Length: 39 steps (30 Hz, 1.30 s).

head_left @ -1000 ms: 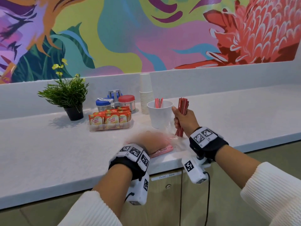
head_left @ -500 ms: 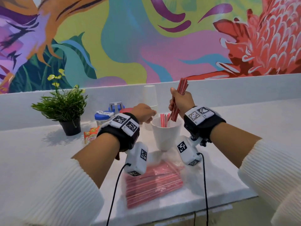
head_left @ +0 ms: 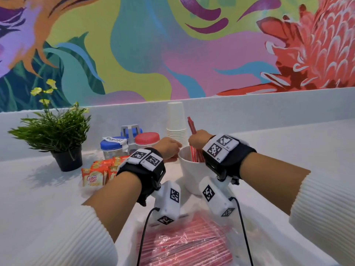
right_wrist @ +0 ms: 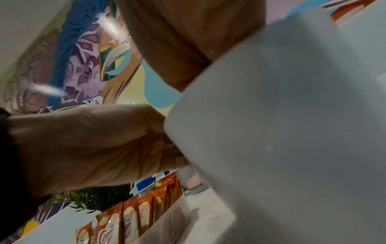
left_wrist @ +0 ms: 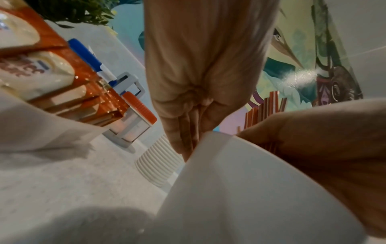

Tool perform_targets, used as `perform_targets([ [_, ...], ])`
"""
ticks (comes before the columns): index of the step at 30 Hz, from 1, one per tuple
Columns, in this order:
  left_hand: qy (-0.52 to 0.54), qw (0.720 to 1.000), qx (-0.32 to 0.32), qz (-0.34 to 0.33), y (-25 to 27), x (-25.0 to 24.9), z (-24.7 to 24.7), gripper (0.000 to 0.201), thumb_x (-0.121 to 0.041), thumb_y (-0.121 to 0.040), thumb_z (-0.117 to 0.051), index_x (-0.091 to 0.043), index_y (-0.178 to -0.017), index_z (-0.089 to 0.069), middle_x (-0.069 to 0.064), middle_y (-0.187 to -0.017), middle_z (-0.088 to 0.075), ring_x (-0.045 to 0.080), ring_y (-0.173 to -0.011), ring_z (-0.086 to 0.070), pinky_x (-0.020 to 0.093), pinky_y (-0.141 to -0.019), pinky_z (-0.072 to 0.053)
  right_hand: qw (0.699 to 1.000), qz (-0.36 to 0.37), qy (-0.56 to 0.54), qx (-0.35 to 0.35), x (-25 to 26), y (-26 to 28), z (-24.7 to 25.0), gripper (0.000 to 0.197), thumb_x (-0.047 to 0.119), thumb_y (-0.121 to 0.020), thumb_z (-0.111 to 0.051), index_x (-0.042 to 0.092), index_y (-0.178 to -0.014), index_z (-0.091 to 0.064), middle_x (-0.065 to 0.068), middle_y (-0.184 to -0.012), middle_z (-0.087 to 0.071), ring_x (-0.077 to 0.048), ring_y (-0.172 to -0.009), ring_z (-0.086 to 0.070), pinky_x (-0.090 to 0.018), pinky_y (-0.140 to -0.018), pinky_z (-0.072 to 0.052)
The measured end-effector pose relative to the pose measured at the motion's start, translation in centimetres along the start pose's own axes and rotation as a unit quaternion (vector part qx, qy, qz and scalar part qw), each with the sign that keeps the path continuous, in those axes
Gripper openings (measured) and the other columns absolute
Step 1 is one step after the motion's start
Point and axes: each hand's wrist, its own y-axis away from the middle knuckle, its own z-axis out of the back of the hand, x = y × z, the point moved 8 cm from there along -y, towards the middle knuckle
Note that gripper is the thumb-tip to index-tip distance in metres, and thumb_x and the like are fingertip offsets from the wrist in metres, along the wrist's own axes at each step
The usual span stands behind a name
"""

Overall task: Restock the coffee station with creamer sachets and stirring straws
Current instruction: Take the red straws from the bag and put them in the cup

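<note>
A white cup (head_left: 189,177) stands on the counter between my hands. My right hand (head_left: 198,138) grips a bundle of red stirring straws (head_left: 192,125) above it. The bundle's lower ends are down inside the cup and its tops (left_wrist: 269,105) stick up past my fist. My left hand (head_left: 170,148) pinches the cup's left rim (left_wrist: 211,137), fingers down its outer wall. Orange creamer sachets (head_left: 95,176) stand in a clear tray to the left. A plastic bag of red straws (head_left: 184,244) lies near the counter's front edge, below my wrists.
Right behind the cup rises a stack of paper cups (head_left: 176,120). Jars with a blue lid (head_left: 112,146) and a red lid (head_left: 147,138) stand behind the sachets. A potted plant (head_left: 55,131) is at the far left. The white backsplash (head_left: 269,106) closes the back.
My right hand has lowered the straw bundle from above the cup until its ends are inside. My left hand has come down onto the cup's rim.
</note>
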Motion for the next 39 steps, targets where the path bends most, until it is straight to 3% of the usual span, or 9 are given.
perform_targets([
  [2,0.029,0.999,0.020,-0.001,-0.1,0.2,-0.4,0.030,0.012,-0.091,-0.037,0.000,-0.104,-0.061,0.016,-0.096,-0.060,0.021,-0.077,-0.058,0.023,-0.067,-0.056,0.999,-0.021,-0.026,0.028,-0.6,-0.2,-1.1,0.038,0.014,-0.098,-0.034,-0.004,-0.129,-0.046,-0.022,-0.135,-0.048,-0.034,-0.125,-0.048,-0.027,-0.096,-0.045],
  [5,0.075,0.997,0.029,-0.006,0.1,0.1,-0.5,0.029,0.009,-0.092,-0.039,0.001,-0.108,-0.061,0.011,-0.084,-0.062,0.013,-0.061,-0.061,0.017,-0.052,-0.053,0.996,0.026,0.000,0.082,-0.3,-0.3,-2.4,0.035,0.010,-0.092,-0.048,-0.001,-0.126,-0.050,-0.017,-0.131,-0.053,-0.029,-0.120,-0.054,-0.011,-0.056,-0.047],
  [9,0.131,0.991,0.002,-0.010,0.3,0.1,0.0,0.032,0.001,-0.095,-0.034,0.001,-0.116,-0.058,0.009,-0.083,-0.061,0.014,-0.065,-0.055,0.020,-0.062,-0.046,0.993,0.046,0.065,0.085,-0.2,-0.7,-2.2,0.012,0.016,-0.084,-0.062,0.011,-0.094,-0.059,-0.013,-0.097,-0.055,-0.024,-0.093,-0.056,-0.026,-0.064,-0.042],
  [13,0.151,0.988,-0.007,-0.027,1.0,-0.1,0.7,0.031,0.003,-0.096,-0.028,-0.013,-0.087,-0.053,0.002,-0.065,-0.056,0.008,-0.056,-0.050,0.019,-0.061,-0.038,0.990,0.042,0.072,0.116,-0.6,-0.3,-1.9,0.027,0.020,-0.074,-0.072,0.008,-0.098,-0.065,-0.012,-0.092,-0.062,-0.030,-0.100,-0.064,-0.039,-0.082,-0.053],
  [17,0.149,0.988,-0.012,-0.042,1.6,-0.2,0.9,0.031,0.004,-0.096,-0.028,-0.013,-0.101,-0.054,0.002,-0.072,-0.053,0.003,-0.053,-0.054,0.018,-0.065,-0.039,0.975,0.064,0.144,0.156,-0.8,0.6,-1.5,0.027,0.019,-0.081,-0.065,0.011,-0.107,-0.067,-0.002,-0.086,-0.065,-0.016,-0.078,-0.062,-0.029,-0.075,-0.051],
  [23,0.181,0.982,0.006,-0.050,1.8,-0.2,0.6,0.037,0.003,-0.097,-0.026,-0.003,-0.123,-0.052,0.002,-0.084,-0.058,0.011,-0.077,-0.054,0.020,-0.073,-0.042,0.938,0.094,0.258,0.210,-0.6,1.4,-2.0,0.035,0.019,-0.082,-0.058,0.028,-0.116,-0.062,-0.002,-0.114,-0.067,-0.021,-0.106,-0.062,-0.033,-0.095,-0.048],
  [28,0.189,0.980,0.012,-0.059,1.6,0.0,0.6,0.022,-0.010,-0.099,-0.036,-0.009,-0.103,-0.058,0.003,-0.088,-0.059,0.014,-0.084,-0.056,0.022,-0.079,-0.044,0.946,0.132,0.250,0.158,0.0,1.3,-2.5,0.031,0.012,-0.086,-0.052,0.013,-0.115,-0.064,-0.003,-0.091,-0.059,-0.015,-0.081,-0.051,-0.019,-0.059,-0.039],
  [34,0.180,0.978,-0.004,-0.106,1.9,-1.1,0.6,0.029,-0.022,-0.100,-0.038,-0.012,-0.082,-0.059,0.006,-0.084,-0.057,0.012,-0.075,-0.053,0.013,-0.063,-0.046,0.984,0.133,0.106,0.054,0.2,0.4,-1.4,0.032,0.015,-0.080,-0.069,0.007,-0.110,-0.064,-0.014,-0.101,-0.064,-0.026,-0.096,-0.060,-0.023,-0.072,-0.042],
  [39,0.109,0.984,-0.053,-0.131,2.3,-1.5,1.2,0.032,-0.009,-0.098,-0.041,-0.004,-0.126,-0.056,0.012,-0.105,-0.059,0.024,-0.100,-0.056,0.038,-0.099,-0.045,0.987,0.109,0.087,0.079,-0.3,0.3,-0.9,0.039,0.021,-0.072,-0.077,0.007,-0.107,-0.065,-0.009,-0.098,-0.065,-0.022,-0.090,-0.061,-0.034,-0.088,-0.052],
])
